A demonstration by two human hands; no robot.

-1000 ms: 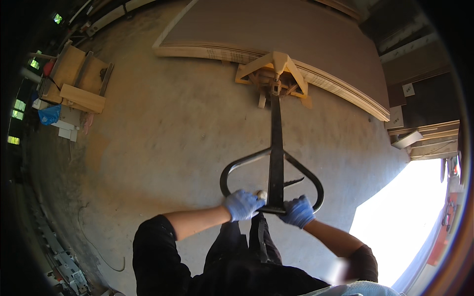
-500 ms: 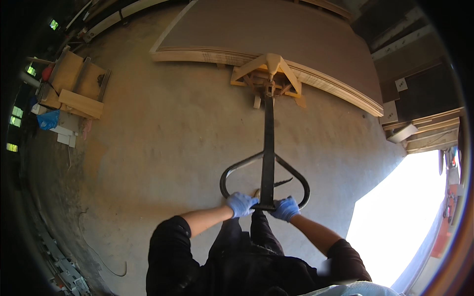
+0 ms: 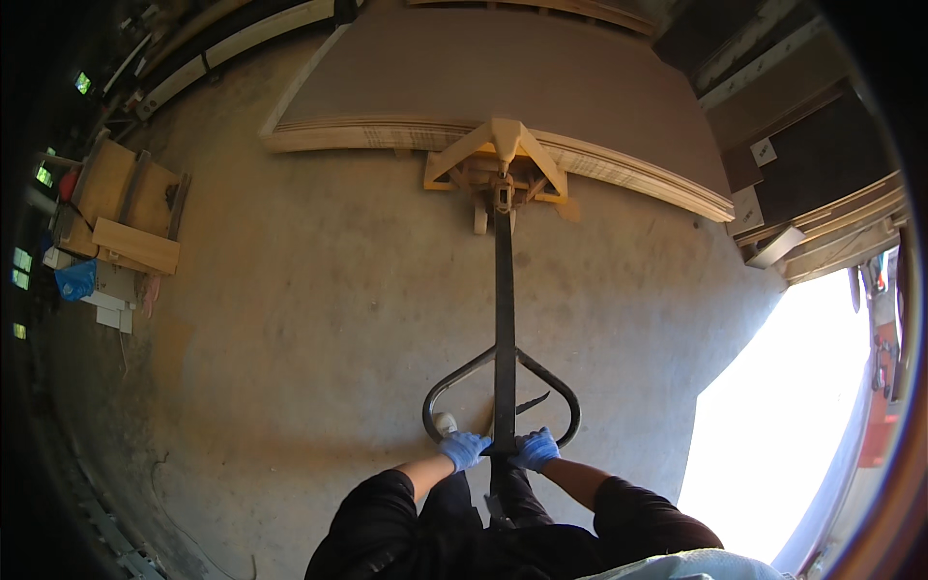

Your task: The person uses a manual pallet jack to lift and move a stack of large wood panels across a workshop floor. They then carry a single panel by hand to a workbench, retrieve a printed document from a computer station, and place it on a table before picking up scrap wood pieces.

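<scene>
Both of my hands wear blue gloves and grip the near bar of a black loop handle [image 3: 432, 394]. My left hand [image 3: 464, 449] is closed on the bar left of the central shaft [image 3: 505, 319]. On the other side of the shaft, my right hand [image 3: 536, 449] is wrapped round the same bar. A dark lever [image 3: 533, 402] sticks out inside the loop's right half. The shaft runs away from me to the yellow body of a pallet jack [image 3: 505, 145]. Its forks are hidden under a stack of large brown-faced boards [image 3: 503, 72] with pale wooden edges.
At the left stands a wooden bench-like piece with a loose plank [image 3: 135, 246], a blue bag [image 3: 75, 280] and white boxes beside it. More dark sheets [image 3: 822, 159] are stacked at the far right. Bright light fills an opening [image 3: 778, 406] at the right. A thin cable lies on the concrete floor [image 3: 319, 280].
The handle's loop and both hands appear lower in the view, closer to my body. My arms are bent more, and a light shoe now shows left of the shaft. Both hands keep their grip.
</scene>
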